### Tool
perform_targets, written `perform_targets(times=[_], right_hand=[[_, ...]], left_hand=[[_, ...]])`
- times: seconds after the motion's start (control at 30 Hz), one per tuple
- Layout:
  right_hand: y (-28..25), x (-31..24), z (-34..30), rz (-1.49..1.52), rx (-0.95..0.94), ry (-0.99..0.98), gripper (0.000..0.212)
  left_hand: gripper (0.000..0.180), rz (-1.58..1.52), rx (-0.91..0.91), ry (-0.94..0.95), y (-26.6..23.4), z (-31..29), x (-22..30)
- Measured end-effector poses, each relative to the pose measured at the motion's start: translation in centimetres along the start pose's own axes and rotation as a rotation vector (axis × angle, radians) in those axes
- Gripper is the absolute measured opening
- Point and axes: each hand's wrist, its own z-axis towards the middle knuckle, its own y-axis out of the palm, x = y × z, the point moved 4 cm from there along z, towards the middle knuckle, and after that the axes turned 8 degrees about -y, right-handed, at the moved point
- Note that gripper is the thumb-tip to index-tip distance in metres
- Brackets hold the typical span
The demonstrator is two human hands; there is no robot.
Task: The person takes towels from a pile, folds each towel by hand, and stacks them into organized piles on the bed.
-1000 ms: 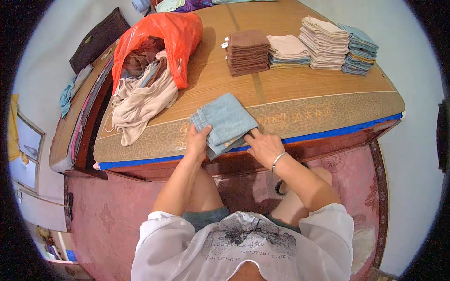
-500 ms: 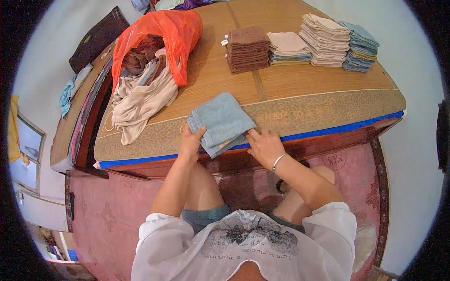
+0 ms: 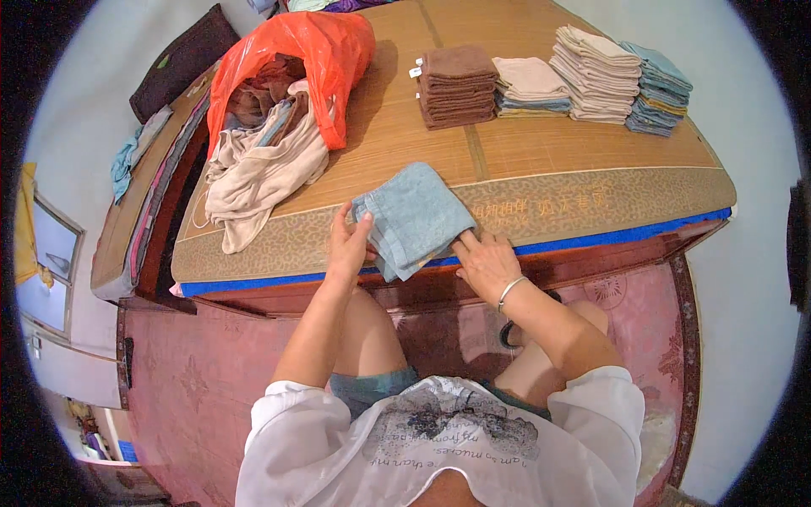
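Note:
A folded light-blue cloth [image 3: 416,215], like a small towel, lies near the front edge of the bed, its near-left corner hanging loose in layers. At its left edge is my left hand [image 3: 348,243], thumb and forefinger spread apart, the thumb tip against the cloth; its other fingers are partly hidden. My right hand [image 3: 488,264] grips the right corner, with some fingertips hidden at the fold. Beyond, a brown folded stack [image 3: 458,89], a low beige-topped stack [image 3: 530,80], a tall beige stack [image 3: 596,76] and a blue stack [image 3: 659,93] stand in a row.
An open red plastic bag [image 3: 346,59] stands on the bed's left, beige and brown cloths [image 3: 262,177] spilling out. The mat-covered bed [image 3: 541,165] has a blue-edged front. A second bed-like surface [image 3: 139,203] with a dark panel [image 3: 182,63] is at the far left.
My left thumb and forefinger have spread apart at the cloth's left edge. The cloth has shifted slightly right and turned a little, my right hand moving with it.

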Motion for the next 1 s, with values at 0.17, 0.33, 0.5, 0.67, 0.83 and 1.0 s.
perform_targets(times=[0.17, 0.33, 0.5, 0.67, 0.83, 1.0], right_hand=[[-0.2, -1.0, 0.0, 0.026, 0.067, -0.079, 0.027], [-0.3, -0.5, 0.0, 0.063, 0.004, -0.059, 0.035], [0.2, -0.4, -0.1, 0.041, -0.045, -0.038, 0.036], [0.5, -0.2, -0.1, 0.023, -0.056, -0.048, 0.034], [-0.1, -0.6, 0.2, 0.095, 0.003, -0.043, 0.033], [-0.1, -1.1, 0.4, 0.17, -0.053, 0.004, 0.035]], left_hand=[[0.07, 0.119, 0.036, 0.36, -0.2, 1.1, -0.3], [0.067, 0.155, 0.003, 0.298, -1.1, 2.3, -1.1], [0.07, 0.258, -0.008, 0.382, -1.3, 1.9, -1.0], [0.064, 0.646, 0.274, 0.51, -1.4, -0.9, 1.8], [0.047, 0.806, 0.154, 1.065, 4.9, -2.9, 6.5], [0.048, 1.033, 0.116, 0.937, 10.2, 0.9, 2.5]])
